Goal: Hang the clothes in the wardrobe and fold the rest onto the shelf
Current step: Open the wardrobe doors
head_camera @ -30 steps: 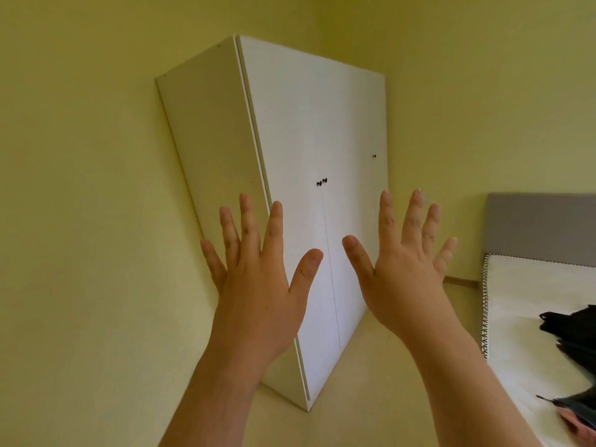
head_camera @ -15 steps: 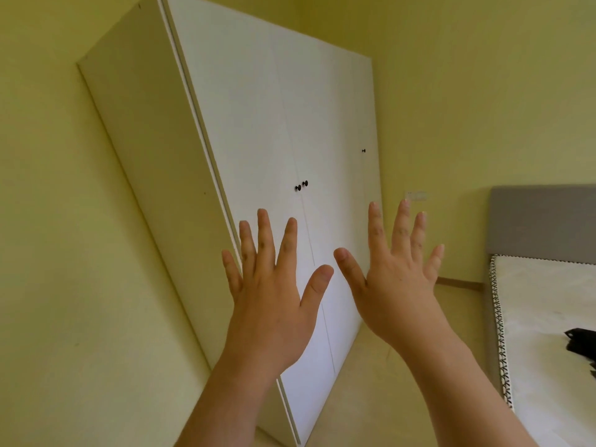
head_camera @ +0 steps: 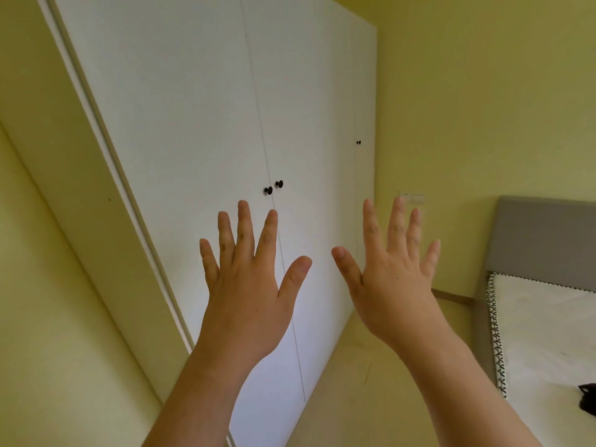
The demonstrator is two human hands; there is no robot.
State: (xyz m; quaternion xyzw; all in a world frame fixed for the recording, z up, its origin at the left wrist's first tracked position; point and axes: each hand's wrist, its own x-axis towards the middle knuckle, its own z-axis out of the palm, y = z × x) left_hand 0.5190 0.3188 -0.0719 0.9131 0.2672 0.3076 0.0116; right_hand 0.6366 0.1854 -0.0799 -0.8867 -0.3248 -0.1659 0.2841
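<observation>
Reaching toward the wardrobe (head_camera: 322, 91) w/ both hands up front: left hand (head_camera: 245, 285) & right hand (head_camera: 392, 279) are spread, fingers straight, holding nothing, not touching the doors (head_camera: 180, 140) as far as I can tell. Doors are closed. Twin black knobs (head_camera: 274, 187) sit at the centre seam, just above my left fingertips. Step in hand, I reckon: open up first. I'd pinch one knob per hand, pull both evenly, keep my body clear of the swing. Clothes (head_camera: 587, 404): only a dark bit shows on the bed (head_camera: 548, 333), far right, well apart from the wardrobe. Shelf isn't visible.
</observation>
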